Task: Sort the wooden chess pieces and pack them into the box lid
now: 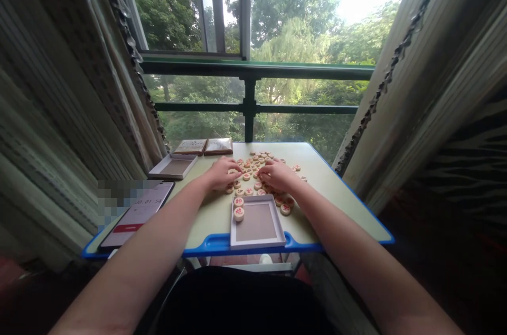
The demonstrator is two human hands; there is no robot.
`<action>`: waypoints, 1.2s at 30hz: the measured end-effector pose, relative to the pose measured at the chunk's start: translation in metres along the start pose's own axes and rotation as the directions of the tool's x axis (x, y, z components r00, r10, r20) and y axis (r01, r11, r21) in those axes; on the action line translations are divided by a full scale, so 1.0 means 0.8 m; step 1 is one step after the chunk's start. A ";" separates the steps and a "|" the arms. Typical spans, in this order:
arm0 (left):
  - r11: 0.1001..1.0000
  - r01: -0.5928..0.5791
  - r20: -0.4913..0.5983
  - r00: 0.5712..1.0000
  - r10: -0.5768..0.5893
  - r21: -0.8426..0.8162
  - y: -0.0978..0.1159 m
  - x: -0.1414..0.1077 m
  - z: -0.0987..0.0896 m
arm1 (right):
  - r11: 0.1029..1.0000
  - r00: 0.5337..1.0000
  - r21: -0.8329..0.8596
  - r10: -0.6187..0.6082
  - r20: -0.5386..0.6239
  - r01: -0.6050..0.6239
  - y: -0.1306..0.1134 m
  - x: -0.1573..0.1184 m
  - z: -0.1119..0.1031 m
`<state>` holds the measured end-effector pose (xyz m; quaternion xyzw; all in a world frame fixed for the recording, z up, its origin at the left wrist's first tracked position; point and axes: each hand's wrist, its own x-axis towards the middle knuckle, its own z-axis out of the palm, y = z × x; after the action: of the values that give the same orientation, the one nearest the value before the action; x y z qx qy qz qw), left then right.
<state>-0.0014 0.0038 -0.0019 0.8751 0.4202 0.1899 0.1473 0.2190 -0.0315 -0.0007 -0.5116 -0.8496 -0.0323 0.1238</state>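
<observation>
Round wooden Chinese chess pieces point(246, 177) with red and dark characters lie spread across the middle of the pale table. My left hand point(222, 173) reaches over their left side, its fingers stretched out and apart. On the right, my right hand point(277, 174) bends its fingers loosely down over other pieces, hiding some of them. I see nothing held in either hand. In front of me is a shallow white box point(257, 242); two pieces sit in its left side, a red-marked piece point(238, 202) and another red-marked piece point(238, 214) nearer me.
A second shallow box point(173, 167) stands at the table's left edge. Behind it lie two flat packages point(219, 146). A phone point(137, 213) showing a timer rests at the left front. The table point(340, 219) has a blue rim; beyond are a green railing point(301, 71) and curtains.
</observation>
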 end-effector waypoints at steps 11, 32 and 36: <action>0.842 0.387 0.493 0.853 -0.173 -0.376 0.001 -0.015 -0.028 | 0.979 0.983 0.090 0.184 -0.001 -0.183 -0.001 0.016 0.011; 0.846 0.398 0.604 0.788 -0.118 -0.354 0.012 -0.018 -0.033 | 0.941 0.940 0.006 0.339 0.026 -0.340 -0.011 0.013 0.010; 0.796 0.455 0.632 0.765 -0.121 -0.398 0.007 -0.017 -0.034 | 0.965 0.966 -0.050 0.254 -0.057 -0.257 -0.013 0.010 0.006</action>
<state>-0.0182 -0.0075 0.0218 0.7353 0.4208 -0.0023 0.5312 0.2057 -0.0287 -0.0028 -0.6192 -0.7720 -0.0532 0.1336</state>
